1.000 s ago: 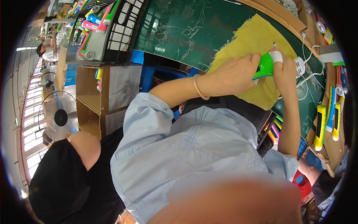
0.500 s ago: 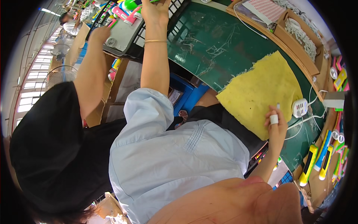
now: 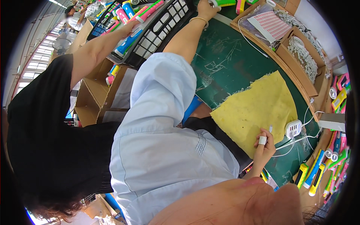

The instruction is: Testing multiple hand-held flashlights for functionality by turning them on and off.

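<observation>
**Hands around the yellow cloth**

The landmark is the yellow cloth [image 3: 258, 112], a soft, fuzzy sheet with frayed, uneven edges, lying flat on the dark green, scratched counter [image 3: 225, 56].

The right hand [image 3: 264, 144] rests on the near edge of the cloth. Its fingers are curled loosely together and close on nothing I can see; one finger has a white tape wrap. Just to the right of the cloth lies a white plastic power strip [image 3: 293, 128] with thin white cables.

The left hand [image 3: 206, 7] is stretched far beyond the cloth, at the top. Its grip is closed around a green plastic piece [image 3: 225, 3], beside a black plastic lattice crate [image 3: 161, 26] filled with colourful tubular items.
</observation>
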The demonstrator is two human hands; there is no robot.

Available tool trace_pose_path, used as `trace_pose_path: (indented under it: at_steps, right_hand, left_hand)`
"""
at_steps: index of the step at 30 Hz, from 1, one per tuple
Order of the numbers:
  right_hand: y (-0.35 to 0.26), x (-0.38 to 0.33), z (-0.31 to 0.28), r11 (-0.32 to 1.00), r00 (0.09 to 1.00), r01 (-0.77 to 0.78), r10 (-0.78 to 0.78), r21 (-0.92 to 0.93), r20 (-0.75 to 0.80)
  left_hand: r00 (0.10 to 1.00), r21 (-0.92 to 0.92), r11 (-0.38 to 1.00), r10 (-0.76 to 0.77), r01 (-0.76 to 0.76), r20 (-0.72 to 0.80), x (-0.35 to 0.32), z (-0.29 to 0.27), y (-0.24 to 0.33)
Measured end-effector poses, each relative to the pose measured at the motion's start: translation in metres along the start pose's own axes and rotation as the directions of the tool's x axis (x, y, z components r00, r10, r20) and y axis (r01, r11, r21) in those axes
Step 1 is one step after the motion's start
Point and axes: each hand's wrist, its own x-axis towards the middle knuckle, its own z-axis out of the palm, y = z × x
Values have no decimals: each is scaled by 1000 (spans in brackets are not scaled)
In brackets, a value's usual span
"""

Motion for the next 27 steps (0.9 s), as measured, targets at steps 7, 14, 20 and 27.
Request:
trace_pose_path:
  at_steps: [7, 14, 20, 27]
  right_hand:
    - [-8, 4, -13, 960, 965, -217, 183, 176, 190]
    - [-54, 38, 9, 516, 774, -596, 165, 615, 612]
    - [-83, -18, 19, 818, 918, 396, -367, 417, -152]
    - [-38, -24, 24, 978, 970, 207, -203, -21, 132]
  left_hand:
    - [837, -837, -9, 3, 547, 547, -4, -66, 77]
    - [572, -614, 124, 259, 780, 779, -160, -83, 222]
    - [627, -607, -186, 376, 773, 682, -218, -87, 247]
    - [441, -446, -36, 235, 894, 866, -262, -98, 258]
